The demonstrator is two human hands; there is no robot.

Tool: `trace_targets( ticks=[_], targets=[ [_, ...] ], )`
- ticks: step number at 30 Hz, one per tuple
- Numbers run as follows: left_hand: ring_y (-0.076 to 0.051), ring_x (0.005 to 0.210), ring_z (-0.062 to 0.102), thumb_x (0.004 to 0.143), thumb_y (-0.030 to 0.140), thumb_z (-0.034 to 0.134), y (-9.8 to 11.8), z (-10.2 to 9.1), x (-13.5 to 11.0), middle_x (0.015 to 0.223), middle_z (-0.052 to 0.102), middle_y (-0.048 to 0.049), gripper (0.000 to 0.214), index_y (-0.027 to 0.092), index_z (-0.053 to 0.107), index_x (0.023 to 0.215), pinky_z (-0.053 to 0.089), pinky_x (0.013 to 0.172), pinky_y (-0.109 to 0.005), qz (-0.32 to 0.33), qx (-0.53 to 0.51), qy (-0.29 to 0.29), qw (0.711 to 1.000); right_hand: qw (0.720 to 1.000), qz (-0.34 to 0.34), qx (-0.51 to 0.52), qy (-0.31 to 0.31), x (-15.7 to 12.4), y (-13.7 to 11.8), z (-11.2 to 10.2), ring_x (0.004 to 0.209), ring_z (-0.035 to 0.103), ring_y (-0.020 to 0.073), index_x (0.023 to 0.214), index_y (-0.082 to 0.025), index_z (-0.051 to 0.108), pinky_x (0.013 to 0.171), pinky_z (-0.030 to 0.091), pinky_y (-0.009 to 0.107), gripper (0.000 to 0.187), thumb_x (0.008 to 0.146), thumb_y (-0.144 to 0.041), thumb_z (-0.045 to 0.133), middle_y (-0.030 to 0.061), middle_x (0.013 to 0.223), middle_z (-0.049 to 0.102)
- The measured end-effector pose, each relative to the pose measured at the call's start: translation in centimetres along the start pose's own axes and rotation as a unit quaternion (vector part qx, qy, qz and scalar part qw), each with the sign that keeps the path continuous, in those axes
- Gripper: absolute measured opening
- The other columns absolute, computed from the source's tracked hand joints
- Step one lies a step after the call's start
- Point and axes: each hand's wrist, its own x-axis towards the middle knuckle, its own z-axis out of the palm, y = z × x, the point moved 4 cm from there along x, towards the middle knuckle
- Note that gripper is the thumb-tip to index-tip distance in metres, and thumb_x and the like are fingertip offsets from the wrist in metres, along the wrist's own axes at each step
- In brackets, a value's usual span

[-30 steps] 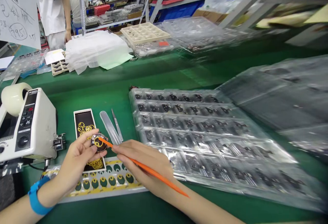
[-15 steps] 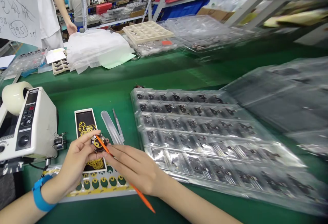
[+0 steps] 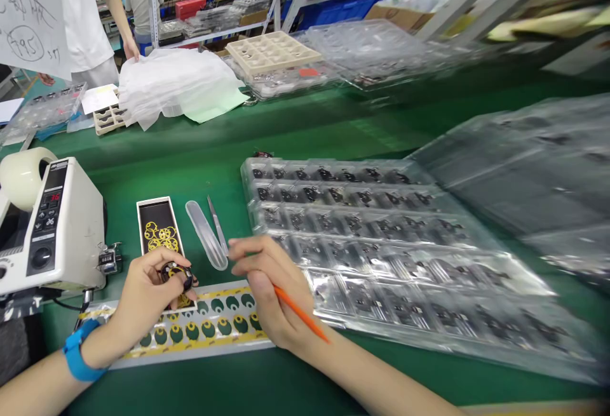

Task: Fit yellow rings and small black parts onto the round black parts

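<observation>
My left hand (image 3: 147, 286) grips a small round black part (image 3: 176, 273) with fingers and thumb, tilted on its edge over a narrow white-rimmed box (image 3: 159, 211). Yellow ring-shaped pieces (image 3: 161, 235) lie in that box. My right hand (image 3: 274, 292), off to the right, holds an orange pointed stick (image 3: 302, 315) tucked between thumb and palm, its tail sticking out towards the wrist. Under both hands stretches a sheet of yellow ring stickers (image 3: 208, 329). Tweezers (image 3: 217, 224) and a clear plastic sleeve (image 3: 206, 233) lie just beyond the box.
A white tape dispenser (image 3: 71, 225) stands at the left. To the right spreads a large clear tray (image 3: 333, 213) of small black parts, its lid (image 3: 538, 168) folded open. At the back are white sheets (image 3: 176, 82) and a beige tray (image 3: 271, 53). Another person's arm (image 3: 121, 16) shows behind.
My right hand has drawn away to the right with the orange stick, off the round part. My left hand has turned the part from facing up to tilted on edge.
</observation>
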Motion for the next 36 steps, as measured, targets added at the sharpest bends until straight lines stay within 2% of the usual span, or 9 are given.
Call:
trace_targets(
  ticks=[5, 8, 11, 14, 19, 25, 30, 33, 36],
  targets=[
    [-0.011, 0.058, 0.063, 0.067, 0.023, 0.067, -0.5, 0.2, -0.1, 0.074, 0.07, -0.0019, 0.024, 0.015, 0.063, 0.089, 0.054, 0.054, -0.019, 0.039, 0.015, 0.042, 0.998, 0.996, -0.05, -0.065, -0.044, -0.6, -0.9, 2.2, 0.054, 0.051, 0.0117, 0.089, -0.015, 0.056, 0.046, 0.04, 0.022, 0.012, 0.094, -0.011, 0.046, 0.0025, 0.067, 0.057],
    [-0.015, 0.077, 0.067, 0.067, 0.018, 0.063, -1.0, 0.6, -0.6, 0.088, 0.071, -0.0047, 0.037, 0.015, 0.062, 0.104, 0.056, 0.069, -0.022, 0.068, 0.051, 0.043, 0.995, 0.994, -0.027, -0.095, -0.036, -0.8, -0.7, 2.9, 0.059, 0.058, 0.0128, 0.09, -0.014, 0.059, 0.05, 0.045, 0.022, 0.008, 0.091, -0.009, 0.052, 0.0051, 0.072, 0.062],
    [-0.015, 0.078, 0.068, 0.069, 0.013, 0.055, -1.4, 1.0, -1.3, 0.096, 0.071, -0.0057, 0.046, 0.016, 0.058, 0.114, 0.056, 0.072, -0.023, 0.097, 0.105, 0.03, 0.989, 0.996, -0.001, -0.088, -0.027, -0.8, -0.4, 3.0, 0.062, 0.06, 0.0136, 0.088, -0.014, 0.06, 0.053, 0.048, 0.023, 0.008, 0.091, -0.01, 0.053, 0.0054, 0.073, 0.063],
    [-0.015, 0.078, 0.069, 0.073, 0.011, 0.048, -1.6, 1.1, -1.8, 0.106, 0.07, -0.0074, 0.049, 0.018, 0.055, 0.121, 0.057, 0.073, -0.025, 0.142, 0.177, 0.022, 0.974, 0.997, 0.028, -0.063, -0.026, -0.6, -0.3, 2.8, 0.061, 0.06, 0.0128, 0.086, -0.015, 0.06, 0.053, 0.048, 0.023, 0.01, 0.09, -0.009, 0.053, 0.004, 0.072, 0.062],
    [-0.022, 0.105, 0.066, 0.081, 0.012, 0.046, -2.0, 1.2, -2.3, 0.123, 0.064, -0.0106, 0.048, 0.02, 0.051, 0.128, 0.056, 0.087, -0.033, 0.192, 0.263, 0.026, 0.945, 0.996, 0.082, 0.007, -0.038, -0.4, 0.0, 3.0, 0.057, 0.053, 0.0101, 0.077, -0.018, 0.056, 0.051, 0.044, 0.02, 0.014, 0.086, -0.008, 0.051, -0.0009, 0.066, 0.056],
    [-0.022, 0.105, 0.066, 0.084, 0.013, 0.046, -2.5, 0.5, -1.4, 0.123, 0.064, -0.011, 0.046, 0.02, 0.049, 0.13, 0.057, 0.085, -0.032, 0.187, 0.254, 0.029, 0.948, 0.976, 0.164, 0.12, -0.073, 0.0, 0.4, 2.9, 0.047, 0.034, 0.0072, 0.064, -0.019, 0.05, 0.044, 0.03, 0.02, 0.014, 0.075, -0.011, 0.051, -0.0054, 0.058, 0.045],
    [-0.02, 0.104, 0.067, 0.084, 0.014, 0.051, -0.7, -1.9, 0.0, 0.124, 0.064, -0.0099, 0.043, 0.021, 0.051, 0.125, 0.055, 0.09, -0.032, 0.201, 0.186, 0.091, 0.957, 0.975, 0.155, 0.141, -0.069, -0.5, 0.4, 2.5, 0.048, 0.037, 0.008, 0.066, -0.02, 0.048, 0.046, 0.031, 0.02, 0.015, 0.08, -0.013, 0.05, -0.0051, 0.058, 0.044],
    [-0.019, 0.107, 0.066, 0.083, 0.016, 0.056, 1.5, -3.0, 0.2, 0.128, 0.062, -0.0106, 0.038, 0.02, 0.052, 0.12, 0.053, 0.096, -0.031, 0.233, 0.11, 0.142, 0.956, 0.981, 0.104, 0.057, -0.152, -1.4, 0.5, 3.4, 0.051, 0.041, 0.0091, 0.069, -0.019, 0.049, 0.049, 0.031, 0.021, 0.017, 0.085, -0.014, 0.049, -0.0038, 0.062, 0.047],
    [-0.019, 0.109, 0.065, 0.081, 0.018, 0.061, 3.1, -3.2, -0.2, 0.123, 0.066, -0.0104, 0.036, 0.018, 0.054, 0.116, 0.052, 0.097, -0.028, 0.248, 0.071, 0.158, 0.953, 0.964, 0.079, -0.046, -0.249, -2.1, 0.9, 4.3, 0.055, 0.046, 0.011, 0.077, -0.018, 0.052, 0.051, 0.031, 0.023, 0.014, 0.084, -0.01, 0.044, -0.0013, 0.069, 0.052]
  ],
)
